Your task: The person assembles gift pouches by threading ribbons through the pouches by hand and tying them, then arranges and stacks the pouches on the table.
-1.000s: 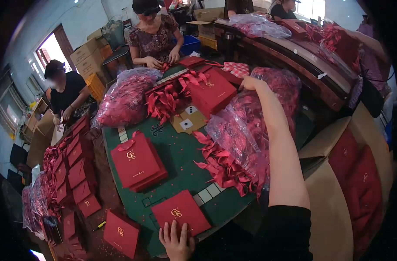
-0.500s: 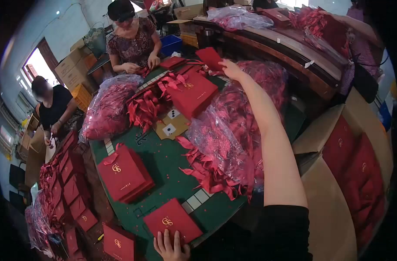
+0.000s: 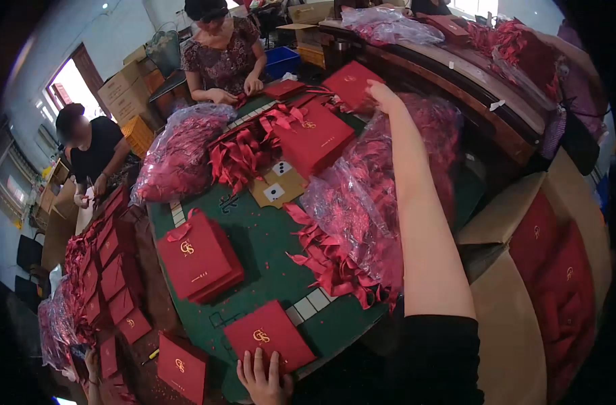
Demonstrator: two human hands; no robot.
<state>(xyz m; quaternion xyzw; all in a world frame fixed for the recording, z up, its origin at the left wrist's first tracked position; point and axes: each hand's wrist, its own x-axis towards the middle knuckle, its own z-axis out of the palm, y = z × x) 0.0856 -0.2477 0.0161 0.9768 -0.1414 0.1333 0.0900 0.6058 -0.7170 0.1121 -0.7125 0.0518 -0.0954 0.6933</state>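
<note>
My left hand (image 3: 262, 378) lies with fingers spread on the lower edge of a red paper gift bag (image 3: 267, 332) with gold print, at the table's near edge. Stretched across to the far side, my right hand (image 3: 385, 98) grips the corner of another red paper bag (image 3: 352, 84), beside a bag stack. Its thumb side is partly hidden. Under my right forearm lies a clear plastic sack of red ribbons (image 3: 352, 192), with loose ribbon ends (image 3: 335, 266) spilling onto the green table (image 3: 267, 256).
A pair of upright bags (image 3: 198, 253) stands left of centre. A larger bag (image 3: 314, 138) with ribbons stands mid-table. Another ribbon sack (image 3: 183, 152) lies near a co-worker (image 3: 223, 57). An open carton (image 3: 503, 304) of red bags is at right. A second person (image 3: 95, 152) works at left.
The bag in my right hand has turned to show its broad face and sits lower, near the far stack. My left hand stays on the near bag. The view has shifted slightly.
</note>
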